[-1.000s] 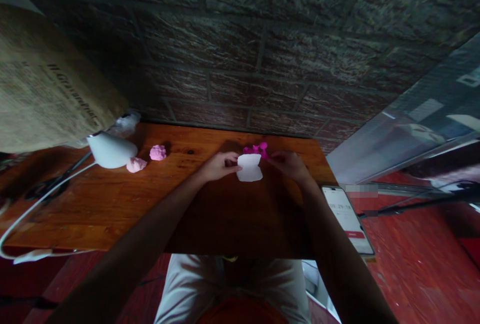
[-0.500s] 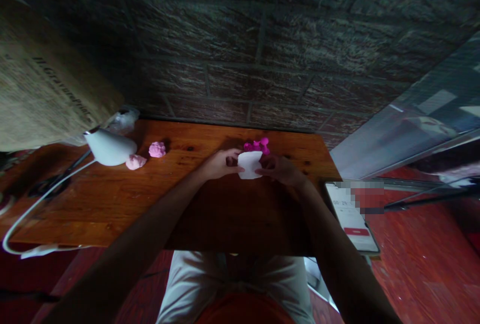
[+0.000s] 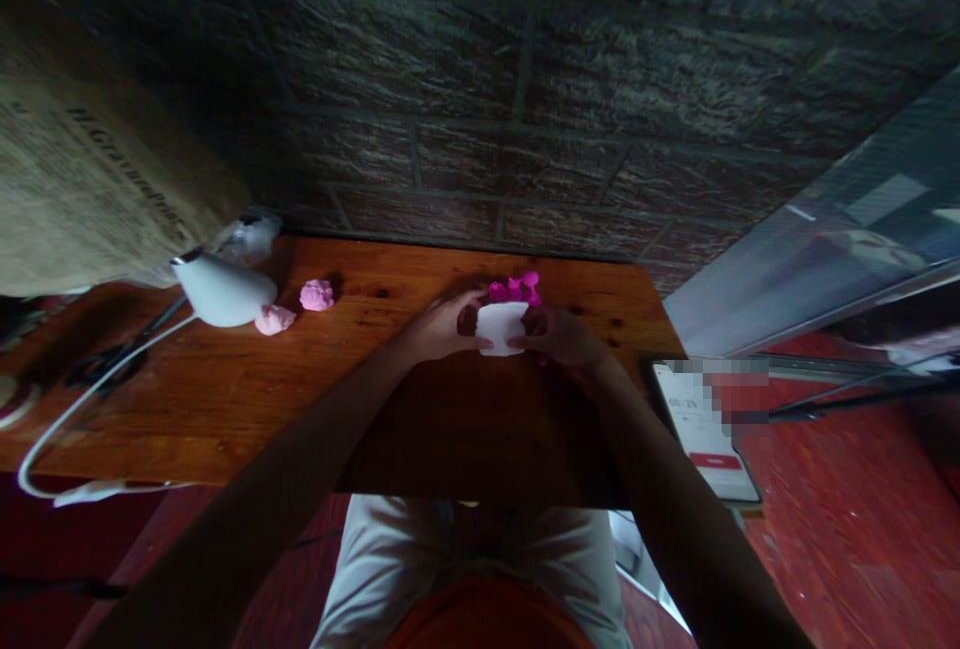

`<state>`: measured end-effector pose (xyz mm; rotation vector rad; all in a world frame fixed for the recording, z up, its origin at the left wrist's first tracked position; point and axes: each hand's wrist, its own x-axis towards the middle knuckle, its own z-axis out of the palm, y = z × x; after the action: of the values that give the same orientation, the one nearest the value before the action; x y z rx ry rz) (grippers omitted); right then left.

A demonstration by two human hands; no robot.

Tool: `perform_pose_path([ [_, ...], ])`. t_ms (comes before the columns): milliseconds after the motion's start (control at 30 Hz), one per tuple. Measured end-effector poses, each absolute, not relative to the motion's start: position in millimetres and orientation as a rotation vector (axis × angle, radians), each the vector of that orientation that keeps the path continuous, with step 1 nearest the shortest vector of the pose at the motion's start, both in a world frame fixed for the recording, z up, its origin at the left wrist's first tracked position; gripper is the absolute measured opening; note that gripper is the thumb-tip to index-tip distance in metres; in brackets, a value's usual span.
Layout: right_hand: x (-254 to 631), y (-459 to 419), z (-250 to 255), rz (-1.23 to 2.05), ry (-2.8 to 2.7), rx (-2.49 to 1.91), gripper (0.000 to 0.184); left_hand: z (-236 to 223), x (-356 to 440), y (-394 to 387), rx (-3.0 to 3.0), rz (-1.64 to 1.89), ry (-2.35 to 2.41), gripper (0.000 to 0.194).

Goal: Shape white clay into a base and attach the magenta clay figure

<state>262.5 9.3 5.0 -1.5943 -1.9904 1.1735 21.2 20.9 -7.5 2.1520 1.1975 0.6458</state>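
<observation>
Between my two hands is a flat white piece (image 3: 502, 328) with slightly uneven edges, held up above the table. It could be paper or flattened clay; I cannot tell which. My left hand (image 3: 451, 327) pinches its left side, thumb in front and fingers behind. On the right edge, my right hand (image 3: 559, 337) grips it the same way. Just beyond it lie several small bright magenta pieces (image 3: 517, 289), partly covered by the white piece and my fingers. Two crumpled pink lumps, one round (image 3: 316, 295) and one paler (image 3: 274, 319), rest farther left.
A white cone-shaped lamp head (image 3: 225, 291) with a curving white cable lies at the left of the wooden table (image 3: 247, 399). Behind it stands a printed brown paper bag (image 3: 97, 169). A tablet (image 3: 705, 429) lies at the right edge. A brick-patterned wall (image 3: 465, 109) borders the back.
The white piece is turned slightly, and its outline looks wider and squarer. Both hands keep their grip in nearly the same place. The view has shifted a little.
</observation>
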Motion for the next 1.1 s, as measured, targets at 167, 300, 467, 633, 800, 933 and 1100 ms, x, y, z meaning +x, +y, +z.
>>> perform_pose_path([
  [167, 267, 12, 3, 1.393, -1.802, -1.559, 0.038, -9, 23, 21, 2.151, 0.602, 1.227, 0.089],
  [300, 266, 16, 5, 1.484, -1.802, -1.557, 0.036, -8, 25, 23, 2.205, 0.581, 1.268, 0.086],
  [467, 264, 18, 9, 1.531, -1.794, -1.556, 0.028, -8, 22, 11, 2.255, 0.631, 1.409, 0.076],
  [633, 264, 14, 11, 1.507, -1.765, -1.595, 0.026, -4, 31, -42, 2.547, 0.826, 1.443, 0.039],
  [800, 262, 11, 13, 1.493, -1.769, -1.647, 0.028, -11, 54, -77, 2.865, 0.615, 1.160, 0.080],
  [933, 262, 1, 13, 1.283, -1.882, -1.701, 0.022, -17, 59, -75, 2.820, 0.503, 1.210, 0.086],
  [1100, 262, -33, 6, 0.467, -2.049, -1.678, 0.015, -13, 56, -68, 2.788, 0.461, 1.198, 0.087],
])
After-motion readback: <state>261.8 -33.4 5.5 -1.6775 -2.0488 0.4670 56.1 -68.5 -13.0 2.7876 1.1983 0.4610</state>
